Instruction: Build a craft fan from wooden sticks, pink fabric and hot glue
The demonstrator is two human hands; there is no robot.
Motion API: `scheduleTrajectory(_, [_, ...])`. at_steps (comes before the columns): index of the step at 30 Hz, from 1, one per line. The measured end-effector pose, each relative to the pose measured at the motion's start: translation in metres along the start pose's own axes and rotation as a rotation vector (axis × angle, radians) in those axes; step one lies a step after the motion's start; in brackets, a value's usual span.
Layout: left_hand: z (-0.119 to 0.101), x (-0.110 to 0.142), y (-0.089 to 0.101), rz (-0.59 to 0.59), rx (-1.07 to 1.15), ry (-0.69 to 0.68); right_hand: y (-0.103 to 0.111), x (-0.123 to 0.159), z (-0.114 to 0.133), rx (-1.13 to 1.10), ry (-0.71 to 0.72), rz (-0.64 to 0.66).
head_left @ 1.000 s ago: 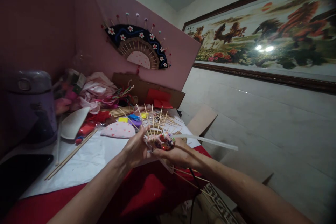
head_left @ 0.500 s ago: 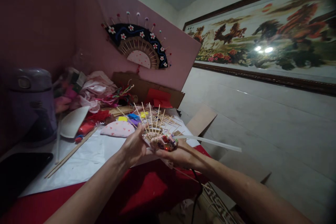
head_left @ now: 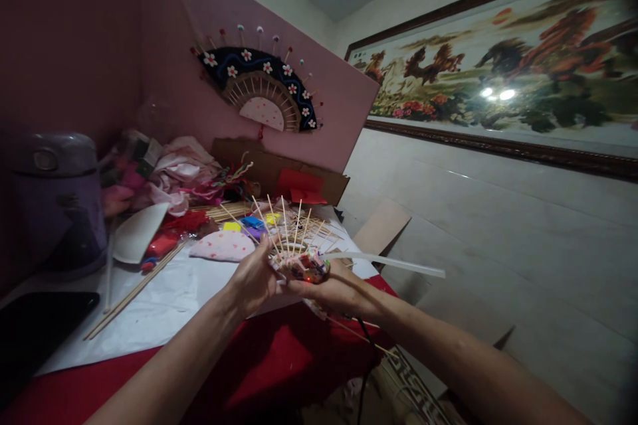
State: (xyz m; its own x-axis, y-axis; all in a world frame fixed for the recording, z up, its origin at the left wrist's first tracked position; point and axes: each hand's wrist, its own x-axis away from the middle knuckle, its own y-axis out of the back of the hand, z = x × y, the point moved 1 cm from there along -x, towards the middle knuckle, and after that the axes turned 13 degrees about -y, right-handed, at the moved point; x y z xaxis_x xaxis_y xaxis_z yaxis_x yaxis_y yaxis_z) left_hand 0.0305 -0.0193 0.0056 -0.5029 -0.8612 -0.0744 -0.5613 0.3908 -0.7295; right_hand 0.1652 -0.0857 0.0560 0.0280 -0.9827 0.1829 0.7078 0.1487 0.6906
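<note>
My right hand (head_left: 339,289) is wrapped around a glue gun (head_left: 305,267) with a colourful patterned body and a small red light. A long translucent glue stick (head_left: 389,261) juts from its back to the right, and a black cord hangs below. In my left hand (head_left: 256,279) I grip a fan frame made of thin wooden sticks (head_left: 284,226) that spread upward. The gun lies across the lower part of the frame, hiding where the sticks meet and the nozzle. More stick ends poke out under my right hand.
A pink spotted half-round piece (head_left: 222,247) lies on the white sheet (head_left: 164,309), near loose sticks and coloured clay packets (head_left: 252,222). At left stand a purple bottle (head_left: 60,206) and a dark phone (head_left: 47,319). A finished dark flowered fan (head_left: 266,70) hangs on the pink board behind.
The glue gun and glue stick shifted slightly right, then back left. The fan frame moved a little left in my hand. Both hands keep their hold.
</note>
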Motion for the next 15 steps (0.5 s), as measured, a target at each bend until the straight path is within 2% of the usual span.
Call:
scheduleTrajectory(9, [-0.001, 0.000, 0.002, 0.010, 0.001, -0.011, -0.002, 0.000, -0.007, 0.047, -0.050, -0.037])
scheduleTrajectory(15, [0.000, -0.003, 0.005, 0.034, 0.006, -0.016, -0.004, -0.001, -0.013, 0.043, -0.030, -0.065])
